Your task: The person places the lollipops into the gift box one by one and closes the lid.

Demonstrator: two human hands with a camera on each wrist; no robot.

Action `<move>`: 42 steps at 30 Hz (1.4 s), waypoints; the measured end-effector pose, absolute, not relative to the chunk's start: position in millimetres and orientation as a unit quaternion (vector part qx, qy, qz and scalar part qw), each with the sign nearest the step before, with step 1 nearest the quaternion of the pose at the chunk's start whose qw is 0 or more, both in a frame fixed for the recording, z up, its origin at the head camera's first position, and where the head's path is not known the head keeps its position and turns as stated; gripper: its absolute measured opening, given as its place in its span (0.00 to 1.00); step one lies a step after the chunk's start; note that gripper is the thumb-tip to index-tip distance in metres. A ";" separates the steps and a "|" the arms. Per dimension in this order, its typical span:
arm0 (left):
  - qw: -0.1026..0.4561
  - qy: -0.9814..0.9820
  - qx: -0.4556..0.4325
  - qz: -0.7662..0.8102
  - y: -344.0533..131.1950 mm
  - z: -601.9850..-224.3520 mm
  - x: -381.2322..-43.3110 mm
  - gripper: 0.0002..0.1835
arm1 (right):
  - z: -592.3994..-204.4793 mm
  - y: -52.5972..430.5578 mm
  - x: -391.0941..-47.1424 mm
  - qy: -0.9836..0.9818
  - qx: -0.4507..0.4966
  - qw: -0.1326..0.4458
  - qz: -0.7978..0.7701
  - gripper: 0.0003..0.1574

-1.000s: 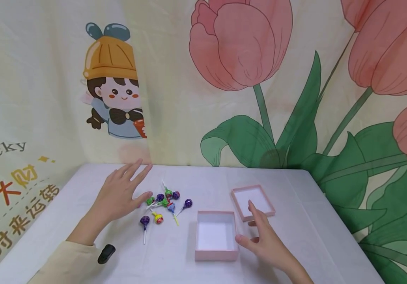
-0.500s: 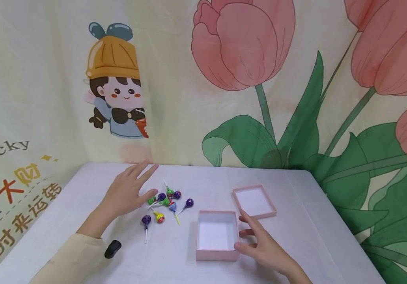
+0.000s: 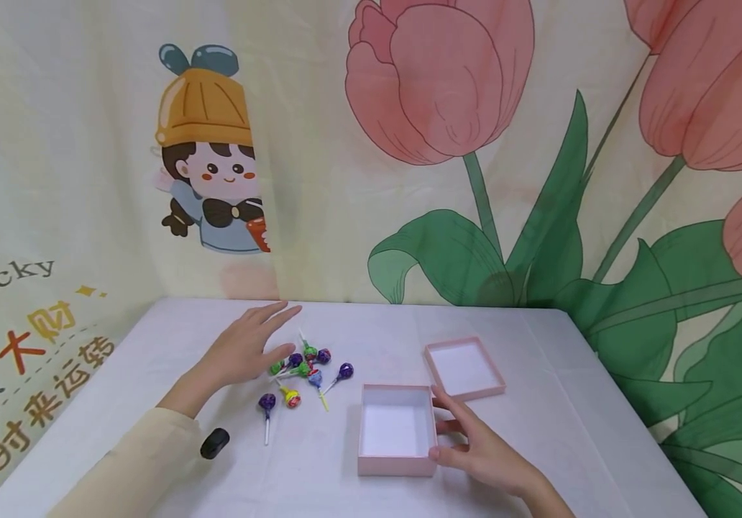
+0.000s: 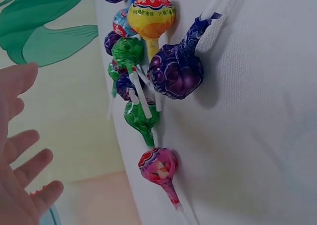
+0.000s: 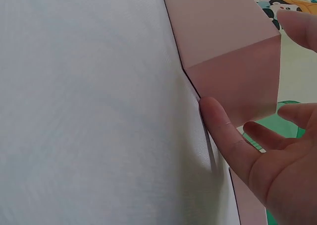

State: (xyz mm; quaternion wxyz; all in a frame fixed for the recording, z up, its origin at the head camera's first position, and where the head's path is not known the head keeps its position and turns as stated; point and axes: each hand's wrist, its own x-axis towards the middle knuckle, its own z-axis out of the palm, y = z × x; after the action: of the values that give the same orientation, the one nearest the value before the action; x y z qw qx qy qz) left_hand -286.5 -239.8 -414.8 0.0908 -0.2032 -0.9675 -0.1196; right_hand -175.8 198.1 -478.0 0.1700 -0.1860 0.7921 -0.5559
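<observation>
Pink box (image 3: pixel 397 466): sits upright on the bench (image 3: pixel 539 417), open side up, so its white inside faces the person.
Right grip (image 3: pixel 484 446): at the box's right wall, spread rather than pinching; a fingertip seems to touch that wall low down by the bench, probably to keep the box steady.
Lid (image 3: pixel 464 368): lies near the box, beyond its far right corner, hollow side up and slightly turned, perhaps put aside to leave the box's top uncovered.
Lollipops (image 3: pixel 315 378): a loose pile left of the box and a little beyond it, sticks pointing several ways, as if simply tipped out; one purple lollipop (image 3: pixel 267 401) lies apart on the near side.
Pink lollipop (image 4: pixel 157 164): at the pile's edge, plain only in the left wrist view.
Left grip (image 3: pixel 244 352): left of the box, past the pile, fingers spread and holding nothing, apparently poised above the sweets.
Black object (image 3: pixel 214 443): well left of the box, by the sleeve (image 3: pixel 138 453); too small to identify.
Printed backdrop (image 3: pixel 313 180): stands behind the box and bench.
</observation>
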 end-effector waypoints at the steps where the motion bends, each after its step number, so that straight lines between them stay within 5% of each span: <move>1: 0.080 -0.968 -0.202 -0.128 -239.6 -415.3 -288.4 0.41 | -477.8 197.9 -176.6 0.791 -0.188 0.172 -0.557 0.57; 26: -0.040 -0.951 -0.285 -0.111 -226.8 -425.3 -334.1 0.16 | -481.7 194.9 -177.4 0.779 -0.187 0.181 -0.571 0.57; 42: -0.080 -0.951 -0.286 -0.085 -227.9 -432.0 -345.4 0.13 | -479.8 192.8 -176.5 0.783 -0.173 0.186 -0.567 0.57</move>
State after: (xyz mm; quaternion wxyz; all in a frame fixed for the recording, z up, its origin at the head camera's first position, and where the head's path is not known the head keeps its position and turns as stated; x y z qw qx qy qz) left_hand -345.4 -227.9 -432.0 -0.0802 -0.2865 -0.9510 -0.0845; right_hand -176.5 192.8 -479.8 0.1858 -0.1731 0.7833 -0.5674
